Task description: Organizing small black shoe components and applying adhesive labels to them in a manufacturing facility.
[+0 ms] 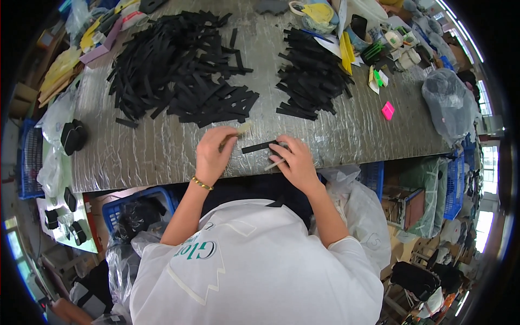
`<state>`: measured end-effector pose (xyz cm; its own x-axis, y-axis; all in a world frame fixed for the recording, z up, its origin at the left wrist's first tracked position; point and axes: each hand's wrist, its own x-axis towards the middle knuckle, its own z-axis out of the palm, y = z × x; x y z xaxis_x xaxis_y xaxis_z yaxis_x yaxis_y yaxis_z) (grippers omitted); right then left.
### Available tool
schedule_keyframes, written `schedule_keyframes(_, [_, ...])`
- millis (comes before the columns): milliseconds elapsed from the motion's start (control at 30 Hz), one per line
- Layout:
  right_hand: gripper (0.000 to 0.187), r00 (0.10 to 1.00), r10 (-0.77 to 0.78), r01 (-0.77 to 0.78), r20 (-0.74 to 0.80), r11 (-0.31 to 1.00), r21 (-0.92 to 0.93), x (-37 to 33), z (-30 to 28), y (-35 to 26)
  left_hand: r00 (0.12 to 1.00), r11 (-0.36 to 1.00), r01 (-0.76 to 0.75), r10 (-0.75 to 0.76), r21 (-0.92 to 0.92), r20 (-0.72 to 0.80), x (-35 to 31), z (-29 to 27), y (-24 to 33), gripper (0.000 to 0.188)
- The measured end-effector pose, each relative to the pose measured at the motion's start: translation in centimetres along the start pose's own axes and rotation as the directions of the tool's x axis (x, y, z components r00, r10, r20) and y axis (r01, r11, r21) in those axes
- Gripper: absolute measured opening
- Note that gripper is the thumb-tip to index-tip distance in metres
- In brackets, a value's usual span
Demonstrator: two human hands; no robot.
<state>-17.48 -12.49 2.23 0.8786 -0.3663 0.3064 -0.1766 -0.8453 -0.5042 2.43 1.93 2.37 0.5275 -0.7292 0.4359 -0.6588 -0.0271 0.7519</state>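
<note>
My left hand is closed in a pinch just above the table's near part, with a small pale yellowish piece at its fingertips. What kind of piece it is I cannot make out. The fingers of my right hand are bent over one end of a short black strap strip lying level in front of me. A thin whitish stick also sticks out from under those fingers. Beyond my hands lie a large heap of black strips on the left and a smaller heap on the right.
The table has a wrinkled, shiny grey cover. Pink sticky notes, a clear plastic bag and a clutter of tools occupy its right side. Black rolls sit at the left edge. A blue crate stands below the front edge.
</note>
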Motion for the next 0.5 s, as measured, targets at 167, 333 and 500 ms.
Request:
schedule_keyframes(167, [0.023,0.980,0.161,-0.190,-0.118,0.932,-0.310,2.7,-1.4,3.1,0.991,0.994,0.108,-0.107,0.009,-0.074,0.2,-2.0,-0.9,0.016])
schedule_keyframes(333, [0.034,0.993,-0.095,0.068,-0.071,0.945,-0.321,7.9,1.2,2.1,0.984,0.992,0.123,-0.125,-0.025,-0.125,-0.2,-2.1,-1.2,0.015])
schedule_keyframes(500, [0.039,0.992,-0.122,0.121,0.012,0.960,-0.253,7.3,3.7,2.3,0.986,0.989,0.135,-0.140,-0.058,-0.093,0.1,-1.7,-0.3,0.015])
